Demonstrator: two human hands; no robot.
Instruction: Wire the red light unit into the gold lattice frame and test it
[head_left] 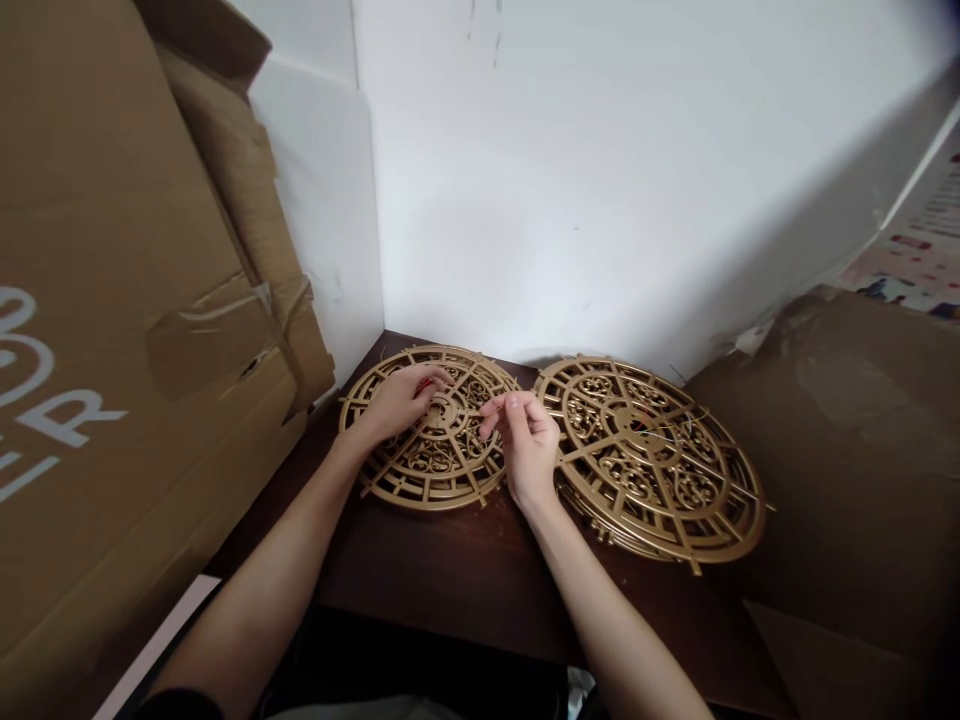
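My left fingers (pixel 435 373) curl around a small red item (pixel 425 384) over a gold lattice disc (pixel 439 420); my right fingers (pixel 517 408) press together, anything pinched there indeterminable.

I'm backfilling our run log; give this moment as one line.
left hand: over gold disc, red item at fingers | right hand: pinched, contents unclear | beside: stacked gold discs

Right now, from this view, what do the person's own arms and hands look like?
They are ordinary human ones: the left hand and right hand wear no gloves, and both wrists show no watch or bracelet. The forearms are uncovered. A dark sleeve edge shows near the left elbow; no sleeve shows on the right arm.
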